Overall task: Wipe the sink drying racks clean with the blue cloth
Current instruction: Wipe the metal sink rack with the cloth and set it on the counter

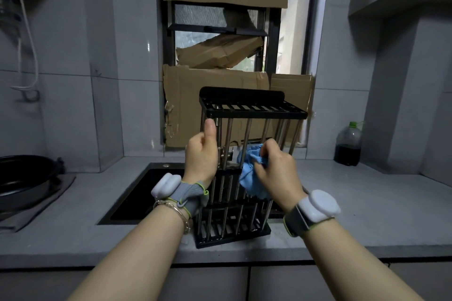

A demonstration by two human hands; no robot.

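A drying rack with black end frames and steel bars stands on end at the counter's front edge, beside the sink. My left hand grips a bar on its left side, thumb pointing up. My right hand holds the bunched blue cloth against the bars at mid height. A second black frame section shows at the bottom, resting on the counter.
A black sink lies to the left behind the rack. A dark pan sits on a grey mat at far left. A bottle of dark liquid stands at the back right. Cardboard covers the window behind.
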